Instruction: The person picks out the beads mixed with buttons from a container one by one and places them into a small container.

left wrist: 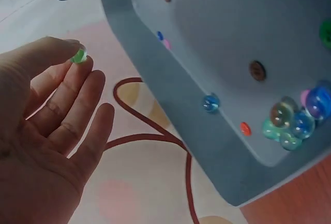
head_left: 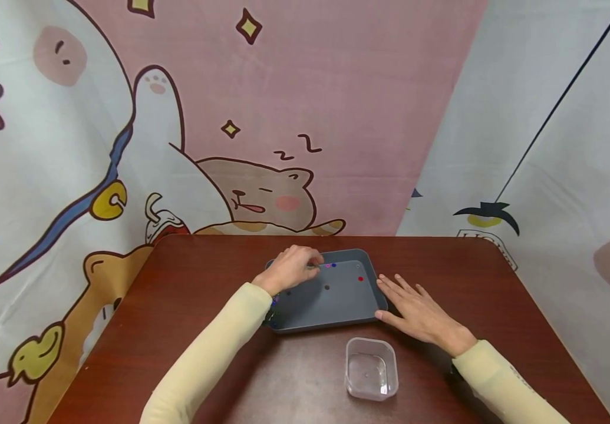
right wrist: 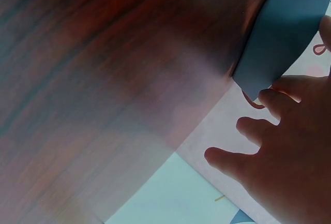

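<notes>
Between thumb and fingertip, my left hand (head_left: 292, 268) pinches a clear marble with green inside (left wrist: 79, 55), held over the far left part of a grey-blue tray (head_left: 347, 303). The other left fingers spread loosely. Against the tray's right side rests my right hand (head_left: 422, 312), its fingers straight and spread. In the left wrist view a blue marble (left wrist: 210, 103) lies by the tray wall, and several marbles (left wrist: 302, 124) cluster in a corner. Scattered on the tray floor are small buttons, including a brown button (left wrist: 257, 70), a red button (left wrist: 245, 128) and a green button (left wrist: 326, 33).
A clear square plastic container (head_left: 371, 377) stands on the brown wooden table (head_left: 204, 312), in front of the tray and nearer to me. Behind the table hangs a cloth (head_left: 347, 118) printed with cartoon animals.
</notes>
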### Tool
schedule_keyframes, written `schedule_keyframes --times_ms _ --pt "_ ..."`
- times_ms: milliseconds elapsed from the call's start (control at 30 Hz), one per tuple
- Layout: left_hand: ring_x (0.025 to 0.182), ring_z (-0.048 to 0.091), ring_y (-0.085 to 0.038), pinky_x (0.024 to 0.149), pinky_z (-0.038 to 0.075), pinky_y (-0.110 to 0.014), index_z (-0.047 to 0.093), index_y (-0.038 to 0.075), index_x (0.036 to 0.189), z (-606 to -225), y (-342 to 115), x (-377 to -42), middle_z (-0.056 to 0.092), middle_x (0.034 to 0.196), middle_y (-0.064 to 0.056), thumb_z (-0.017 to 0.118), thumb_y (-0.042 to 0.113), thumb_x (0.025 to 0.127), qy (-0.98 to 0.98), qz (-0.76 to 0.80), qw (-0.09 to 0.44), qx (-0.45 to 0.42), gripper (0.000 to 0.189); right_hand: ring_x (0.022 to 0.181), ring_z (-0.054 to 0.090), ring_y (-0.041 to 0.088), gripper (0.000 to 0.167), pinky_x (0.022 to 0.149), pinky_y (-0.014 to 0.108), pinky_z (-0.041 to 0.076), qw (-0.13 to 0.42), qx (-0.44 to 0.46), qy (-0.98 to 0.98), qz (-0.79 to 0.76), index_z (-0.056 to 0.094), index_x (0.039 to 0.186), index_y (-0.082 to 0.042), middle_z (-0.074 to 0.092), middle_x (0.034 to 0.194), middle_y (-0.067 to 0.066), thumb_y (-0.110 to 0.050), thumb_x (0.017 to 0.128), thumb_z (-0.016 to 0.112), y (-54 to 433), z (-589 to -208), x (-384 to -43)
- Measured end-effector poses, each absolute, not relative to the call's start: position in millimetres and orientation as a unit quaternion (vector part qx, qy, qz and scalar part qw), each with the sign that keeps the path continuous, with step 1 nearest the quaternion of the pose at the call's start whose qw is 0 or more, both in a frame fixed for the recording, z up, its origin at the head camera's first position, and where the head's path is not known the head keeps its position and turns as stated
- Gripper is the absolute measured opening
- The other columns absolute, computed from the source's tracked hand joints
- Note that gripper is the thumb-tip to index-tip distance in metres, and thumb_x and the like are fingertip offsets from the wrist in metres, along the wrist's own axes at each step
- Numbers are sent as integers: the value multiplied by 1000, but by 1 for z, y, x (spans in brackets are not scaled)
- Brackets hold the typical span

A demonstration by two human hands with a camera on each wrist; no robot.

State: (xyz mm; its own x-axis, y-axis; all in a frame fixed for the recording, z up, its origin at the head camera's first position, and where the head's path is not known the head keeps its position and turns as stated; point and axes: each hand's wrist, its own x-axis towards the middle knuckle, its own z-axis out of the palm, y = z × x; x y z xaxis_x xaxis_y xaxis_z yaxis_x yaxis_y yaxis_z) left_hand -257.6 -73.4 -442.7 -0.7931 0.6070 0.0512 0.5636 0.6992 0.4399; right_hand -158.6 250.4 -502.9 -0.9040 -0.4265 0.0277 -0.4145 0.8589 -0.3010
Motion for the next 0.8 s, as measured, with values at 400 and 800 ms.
schedule_keyframes --times_ms 400,800 --pt "102 70 -16 85 56 -31 77 13 118 -427 -73 -231 75 112 2 74 20 99 892 262 10 369 21 152 26 46 86 113 76 23 19 -217 965 -148 39 161 -9 35 166 13 -67 98 53 251 -503 -159" --pt "103 70 -14 88 55 -27 77 13 116 -417 -63 -197 75 111 3 75 14 97 861 283 0 422 20 153 26 44 85 113 75 23 21 -216 965 -149 39 161 -10 34 167 11 -67 99 52 250 -502 -158"
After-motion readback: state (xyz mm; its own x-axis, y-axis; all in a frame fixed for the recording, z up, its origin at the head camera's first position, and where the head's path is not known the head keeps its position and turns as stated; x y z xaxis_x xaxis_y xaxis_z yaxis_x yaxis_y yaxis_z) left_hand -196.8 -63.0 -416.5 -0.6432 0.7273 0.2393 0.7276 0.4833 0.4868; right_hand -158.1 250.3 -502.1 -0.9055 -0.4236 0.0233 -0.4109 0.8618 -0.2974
